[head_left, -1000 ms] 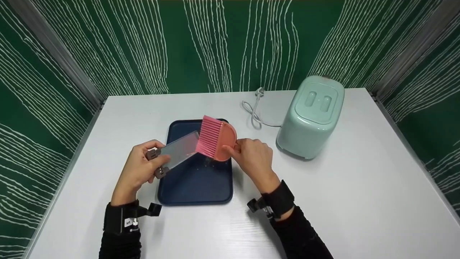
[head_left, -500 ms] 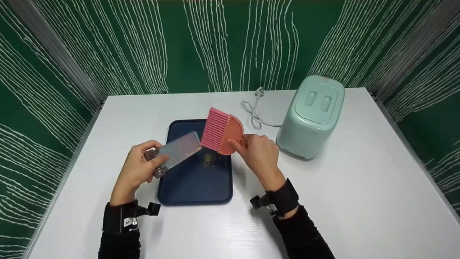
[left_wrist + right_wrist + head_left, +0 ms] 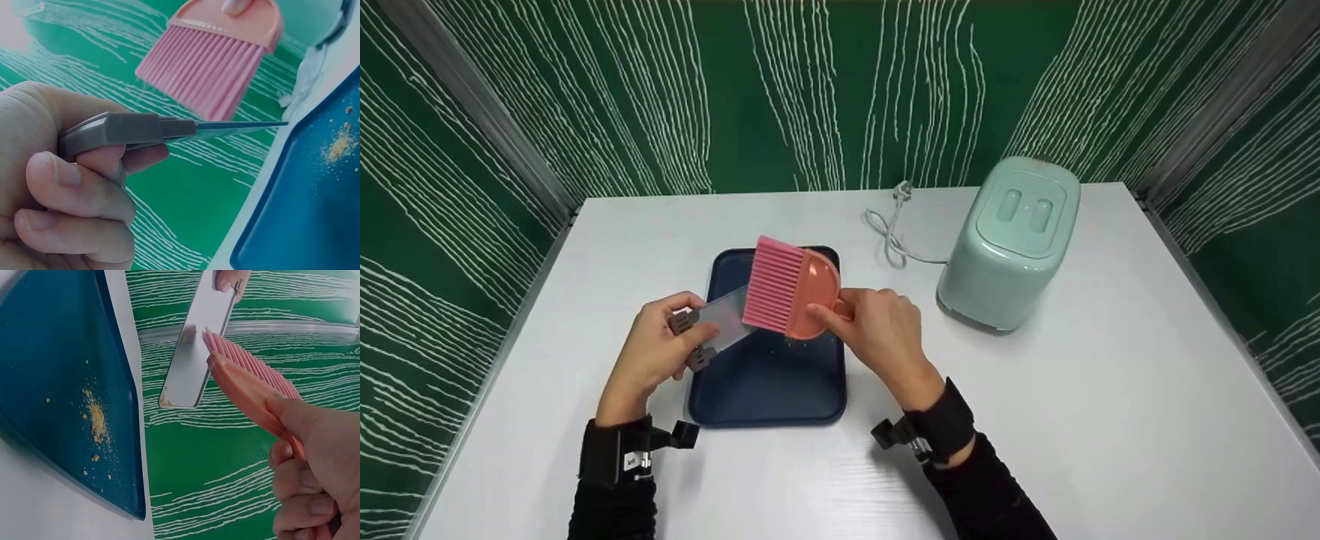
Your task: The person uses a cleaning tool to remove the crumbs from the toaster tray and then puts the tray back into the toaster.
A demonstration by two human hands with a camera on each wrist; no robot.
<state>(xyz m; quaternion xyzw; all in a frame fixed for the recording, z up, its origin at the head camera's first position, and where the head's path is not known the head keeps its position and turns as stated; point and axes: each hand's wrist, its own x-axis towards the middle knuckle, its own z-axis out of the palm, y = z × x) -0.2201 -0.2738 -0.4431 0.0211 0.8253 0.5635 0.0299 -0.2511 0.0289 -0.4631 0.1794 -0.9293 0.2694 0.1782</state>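
Note:
My left hand (image 3: 656, 345) pinches the grey end of a flat, shiny crumb tray (image 3: 188, 365), thumb on top. The tray extends over the dark blue serving tray (image 3: 769, 390), and a few crumbs sit at its far corner in the right wrist view. My right hand (image 3: 877, 326) grips the handle of an orange brush (image 3: 812, 296) with pink bristles (image 3: 202, 70). In the head view the bristles cover the crumb tray's far part; whether they touch it I cannot tell. Yellowish crumbs (image 3: 97, 422) lie scattered on the blue tray below.
A mint-green toaster (image 3: 1009, 247) stands at the back right of the white table (image 3: 1080, 420). Its white cord and plug (image 3: 896, 225) lie to its left. Green walls with white lines enclose the table.
My right hand first drew the brush up and right, off the crumb tray's end, then brought it back left over that tray. My left hand has barely moved.

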